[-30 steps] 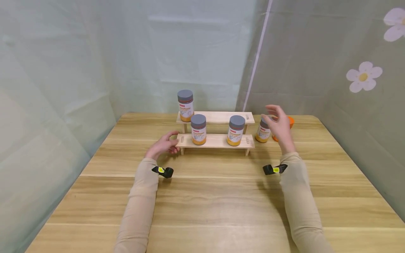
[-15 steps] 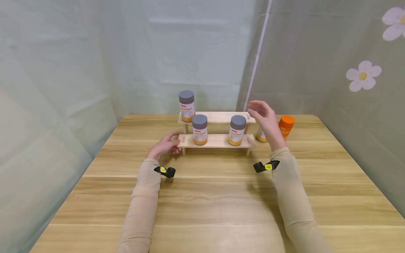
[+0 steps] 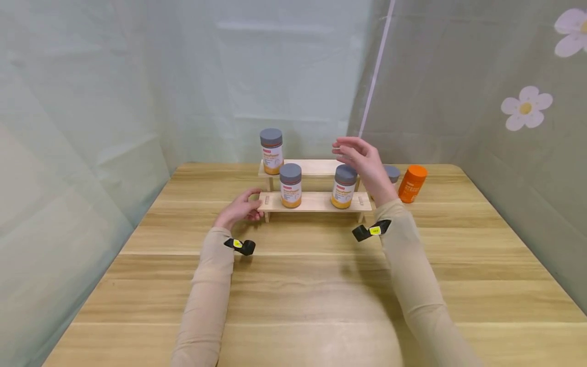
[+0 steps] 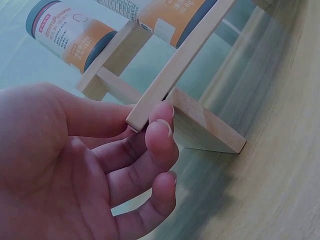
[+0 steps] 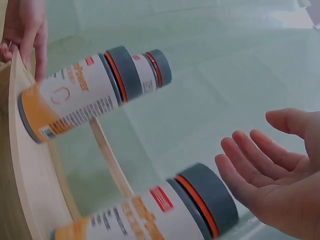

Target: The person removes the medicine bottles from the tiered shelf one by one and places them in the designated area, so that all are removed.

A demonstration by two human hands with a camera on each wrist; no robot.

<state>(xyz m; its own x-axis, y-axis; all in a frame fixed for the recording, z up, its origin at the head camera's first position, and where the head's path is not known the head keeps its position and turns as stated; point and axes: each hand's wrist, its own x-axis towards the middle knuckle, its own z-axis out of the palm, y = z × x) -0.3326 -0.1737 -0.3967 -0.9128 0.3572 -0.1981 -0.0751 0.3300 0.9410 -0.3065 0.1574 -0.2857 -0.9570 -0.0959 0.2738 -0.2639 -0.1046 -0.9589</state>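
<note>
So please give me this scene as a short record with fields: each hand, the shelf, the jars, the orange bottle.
left hand: fingers hold the left end of the lower shelf board
right hand: open, in the air above the right jar, holds nothing
shelf: wooden, two steps, on the table
jars: one on the upper step, two on the lower, one behind the right hand
orange bottle: upright on the table, right of the shelf

Wooden table (image 3: 293,285) amid pale green, flower-printed curtains (image 3: 458,76).

"ImmPower" on the label of the grey-lidded jar (image 4: 65,37), beside smaller unreadable print.
</note>
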